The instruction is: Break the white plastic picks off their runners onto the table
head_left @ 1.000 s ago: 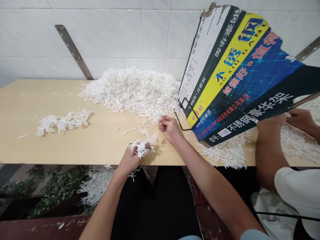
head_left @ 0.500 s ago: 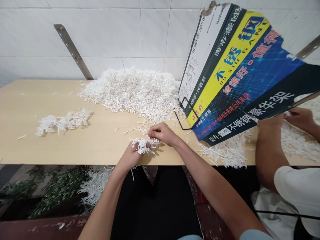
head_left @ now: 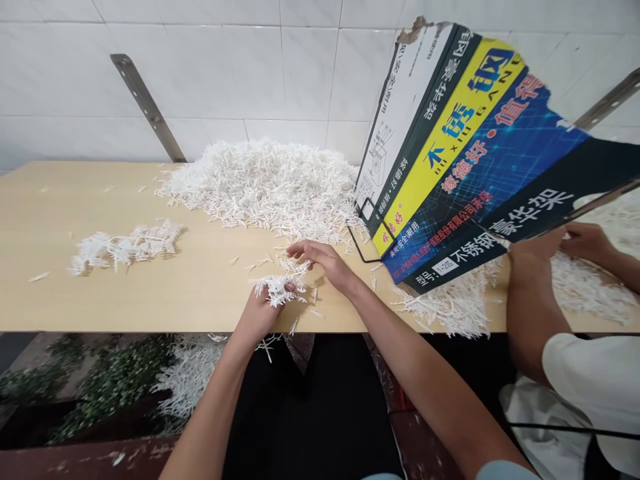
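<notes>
My left hand (head_left: 261,310) is closed round a bunch of white branched plastic pieces (head_left: 280,289) close to the table's front edge. Just right of and above the bunch is my right hand (head_left: 323,261), its fingers apart and nothing seen between them. A few small white pieces (head_left: 316,313) lie on the wooden table (head_left: 210,300) below it. Behind my hands a large heap of white pieces (head_left: 270,183) rests against the tiled wall. A smaller row of white pieces (head_left: 127,248) lies at the left.
A printed cardboard sheet (head_left: 450,167) stands on the right in a black wire holder (head_left: 364,248). Beyond it are another person's hands (head_left: 585,243) and more white pieces (head_left: 590,290). A metal bracket (head_left: 147,107) is on the wall. Green plants (head_left: 115,373) show below the table.
My right hand has opened its fingers and lifted slightly off the bunch. My left hand has shifted a little left with the bunch. Small loose pieces now show below my right hand.
</notes>
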`<action>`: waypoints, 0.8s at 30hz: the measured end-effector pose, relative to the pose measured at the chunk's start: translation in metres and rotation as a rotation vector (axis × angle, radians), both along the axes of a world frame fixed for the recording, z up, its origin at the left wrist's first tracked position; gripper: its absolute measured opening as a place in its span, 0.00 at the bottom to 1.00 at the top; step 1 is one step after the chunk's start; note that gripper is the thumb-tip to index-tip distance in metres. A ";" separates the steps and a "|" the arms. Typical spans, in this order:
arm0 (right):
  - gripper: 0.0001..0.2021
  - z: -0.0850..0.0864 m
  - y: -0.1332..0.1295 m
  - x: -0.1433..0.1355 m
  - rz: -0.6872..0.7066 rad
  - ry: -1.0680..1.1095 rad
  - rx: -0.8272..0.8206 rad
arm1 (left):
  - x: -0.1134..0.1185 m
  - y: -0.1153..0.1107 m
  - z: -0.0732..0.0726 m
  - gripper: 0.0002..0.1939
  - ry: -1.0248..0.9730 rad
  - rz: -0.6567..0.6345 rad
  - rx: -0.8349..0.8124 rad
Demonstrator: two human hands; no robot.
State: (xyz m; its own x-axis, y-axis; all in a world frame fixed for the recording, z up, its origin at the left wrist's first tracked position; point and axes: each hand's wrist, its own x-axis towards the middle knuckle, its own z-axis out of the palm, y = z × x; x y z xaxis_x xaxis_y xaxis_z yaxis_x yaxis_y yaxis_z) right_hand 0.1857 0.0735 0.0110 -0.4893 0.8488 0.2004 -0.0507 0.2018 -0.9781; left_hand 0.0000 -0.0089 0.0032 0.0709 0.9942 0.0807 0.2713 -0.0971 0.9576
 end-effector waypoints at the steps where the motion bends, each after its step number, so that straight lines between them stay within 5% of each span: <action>1: 0.22 0.002 -0.001 0.002 0.060 -0.008 -0.007 | 0.000 0.000 0.000 0.11 -0.013 0.001 -0.009; 4: 0.22 0.003 0.001 0.006 0.185 -0.048 -0.053 | 0.000 0.000 0.000 0.09 -0.044 -0.015 -0.013; 7: 0.17 -0.002 0.005 0.005 0.154 -0.084 -0.074 | 0.001 -0.001 0.000 0.09 -0.038 -0.035 0.007; 14: 0.12 -0.019 0.008 -0.005 -0.238 -0.007 -0.099 | 0.005 0.005 0.002 0.09 0.005 -0.044 0.060; 18: 0.14 -0.021 0.019 -0.003 -0.471 0.249 -0.171 | -0.004 0.000 -0.007 0.06 -0.100 -0.034 -0.042; 24: 0.13 -0.012 0.012 -0.005 -0.295 0.044 -0.030 | -0.006 -0.002 -0.012 0.12 -0.326 -0.038 -0.219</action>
State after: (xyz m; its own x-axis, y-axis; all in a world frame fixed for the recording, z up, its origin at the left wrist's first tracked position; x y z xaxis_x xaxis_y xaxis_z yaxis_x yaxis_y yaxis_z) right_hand 0.1806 0.0858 -0.0012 -0.2119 0.9588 0.1890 -0.0364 0.1855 -0.9820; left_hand -0.0065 -0.0107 -0.0084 0.1133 0.9876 -0.1085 -0.0504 0.1148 0.9921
